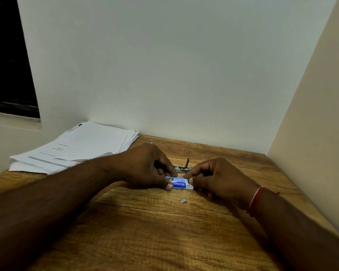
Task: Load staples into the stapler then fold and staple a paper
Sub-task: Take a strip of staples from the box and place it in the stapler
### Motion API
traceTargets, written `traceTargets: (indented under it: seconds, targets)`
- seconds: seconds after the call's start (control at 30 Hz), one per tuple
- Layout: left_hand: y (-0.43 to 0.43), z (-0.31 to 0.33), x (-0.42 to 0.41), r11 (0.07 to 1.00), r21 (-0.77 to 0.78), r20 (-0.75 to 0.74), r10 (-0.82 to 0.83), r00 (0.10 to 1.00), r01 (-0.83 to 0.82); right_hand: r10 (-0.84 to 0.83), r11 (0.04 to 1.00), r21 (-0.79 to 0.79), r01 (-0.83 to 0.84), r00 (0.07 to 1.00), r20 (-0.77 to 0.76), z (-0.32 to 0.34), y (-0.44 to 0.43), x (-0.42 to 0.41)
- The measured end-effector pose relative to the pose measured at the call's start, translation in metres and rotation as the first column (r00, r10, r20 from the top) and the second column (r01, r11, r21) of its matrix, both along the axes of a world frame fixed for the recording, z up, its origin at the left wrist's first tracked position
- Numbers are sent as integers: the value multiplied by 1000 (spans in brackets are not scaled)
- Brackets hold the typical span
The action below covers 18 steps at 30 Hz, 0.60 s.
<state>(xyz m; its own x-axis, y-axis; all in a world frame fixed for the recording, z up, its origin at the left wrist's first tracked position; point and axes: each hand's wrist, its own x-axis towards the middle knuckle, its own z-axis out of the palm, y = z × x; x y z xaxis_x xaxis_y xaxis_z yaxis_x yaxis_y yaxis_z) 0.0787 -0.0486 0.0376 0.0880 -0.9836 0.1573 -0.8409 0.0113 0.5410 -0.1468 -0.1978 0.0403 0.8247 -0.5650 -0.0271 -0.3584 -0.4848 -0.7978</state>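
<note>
Pinching the blue staple box (179, 184) at its two ends, left grip (151, 167) and right grip (217, 178) hold it on the wooden surface (164, 231); the stapler (184, 167) lies just behind, partly hidden, paper stack (76, 147) far left

The left hand (149, 167) and right hand (217, 178) cover both ends of the staple box (179, 183). The stapler (183, 167), at 12 o'clock from the box, is mostly hidden behind the fingers. The grey bit (183, 201) at 6 o'clock is too small to tell. The words on the stack of papers (82, 147) are too tiny to read. Both arms are cut off by the picture's edges.
</note>
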Motion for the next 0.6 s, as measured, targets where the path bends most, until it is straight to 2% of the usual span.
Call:
traceTargets:
  seconds: [0.23, 0.6]
  targets:
    - [-2, -5, -3, 999, -42, -7, 3, 1000, -4, -66, 997, 32, 65, 997, 37, -3, 3, 3]
    - [-5, -8, -5, 997, -73, -25, 10, 1000, -12, -45, 999, 14, 44, 997, 61, -4, 4, 4]
